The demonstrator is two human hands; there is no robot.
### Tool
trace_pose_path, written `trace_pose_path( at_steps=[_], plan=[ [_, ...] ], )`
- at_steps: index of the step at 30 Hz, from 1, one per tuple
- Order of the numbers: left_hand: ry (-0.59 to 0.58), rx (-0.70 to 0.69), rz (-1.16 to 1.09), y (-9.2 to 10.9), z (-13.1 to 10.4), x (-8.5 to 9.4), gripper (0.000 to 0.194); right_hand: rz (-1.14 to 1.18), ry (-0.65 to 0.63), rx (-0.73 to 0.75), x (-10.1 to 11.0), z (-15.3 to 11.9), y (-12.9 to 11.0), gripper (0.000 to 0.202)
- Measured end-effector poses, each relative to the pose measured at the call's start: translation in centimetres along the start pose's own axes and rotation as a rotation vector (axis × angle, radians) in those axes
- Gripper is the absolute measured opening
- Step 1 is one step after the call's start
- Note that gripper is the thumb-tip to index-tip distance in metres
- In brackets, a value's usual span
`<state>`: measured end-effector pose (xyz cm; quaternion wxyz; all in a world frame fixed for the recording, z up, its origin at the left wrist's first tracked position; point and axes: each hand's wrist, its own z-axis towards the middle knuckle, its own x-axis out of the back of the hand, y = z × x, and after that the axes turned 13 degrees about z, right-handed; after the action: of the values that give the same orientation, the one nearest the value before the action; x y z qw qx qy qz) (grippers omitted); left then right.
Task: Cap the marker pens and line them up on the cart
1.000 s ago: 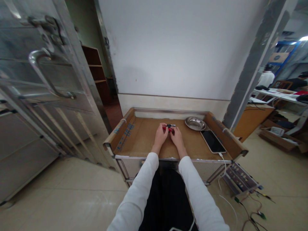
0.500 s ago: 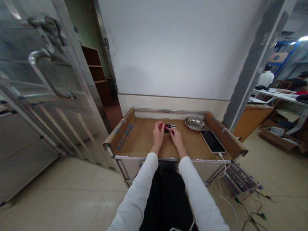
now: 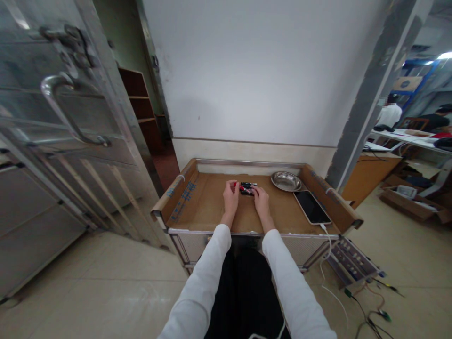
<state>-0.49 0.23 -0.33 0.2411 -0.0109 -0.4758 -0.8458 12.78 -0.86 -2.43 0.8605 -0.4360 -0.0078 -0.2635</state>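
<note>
Over the middle of the cardboard-lined cart top (image 3: 208,212), my left hand (image 3: 231,197) is closed on the red end of a small slim item (image 3: 241,188). Its other end reaches toward my right hand (image 3: 261,202), whose fingertips are pinched together at that tip. What exactly those right fingertips hold is too small to make out. Dark slim pieces with shiny tips (image 3: 250,184) lie just beyond and between the hands, partly hidden by the fingers.
A round metal dish (image 3: 286,181) sits at the back right. In front of it lies a phone (image 3: 312,207) with a white cable hanging over the front edge. Raised cardboard sides (image 3: 328,200) flank the cart top. A wall stands behind.
My hands have moved slightly apart, the left one a little left and the right one a little right. More of the dark pieces and the red item shows between them.
</note>
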Motion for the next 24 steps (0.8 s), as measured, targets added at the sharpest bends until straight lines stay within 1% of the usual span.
trace_pose_path(
  at_steps=[4,5,6,8,13,19,24],
  plan=[
    [-0.311,-0.057,0.021,-0.5,-0.4,-0.3,0.008,-0.026,0.088,-0.01,0.2,0.0,0.1,0.037],
    [-0.374,-0.073,0.036,-0.6,-0.5,-0.3,0.007,-0.032,0.102,-0.015,0.2,0.0,0.1,0.038],
    [-0.419,-0.085,0.051,-0.7,-0.6,-0.4,0.005,-0.036,0.114,-0.019,0.3,0.0,0.1,0.039],
    [-0.466,-0.103,0.076,-0.8,-0.7,-0.5,0.004,-0.038,0.128,-0.023,0.3,-0.1,0.0,0.041],
    [-0.485,-0.113,0.15,-0.8,-0.8,-0.4,0.006,-0.046,0.112,-0.019,0.2,-0.2,-0.1,0.042],
    [-0.421,-0.168,0.259,-1.1,-0.8,-0.5,0.009,-0.069,0.092,-0.028,0.2,-0.2,-0.2,0.043],
    [-0.386,-0.162,0.303,-1.2,-0.8,-0.8,0.011,-0.056,0.03,-0.041,0.2,-0.2,-0.2,0.041]
  ],
)
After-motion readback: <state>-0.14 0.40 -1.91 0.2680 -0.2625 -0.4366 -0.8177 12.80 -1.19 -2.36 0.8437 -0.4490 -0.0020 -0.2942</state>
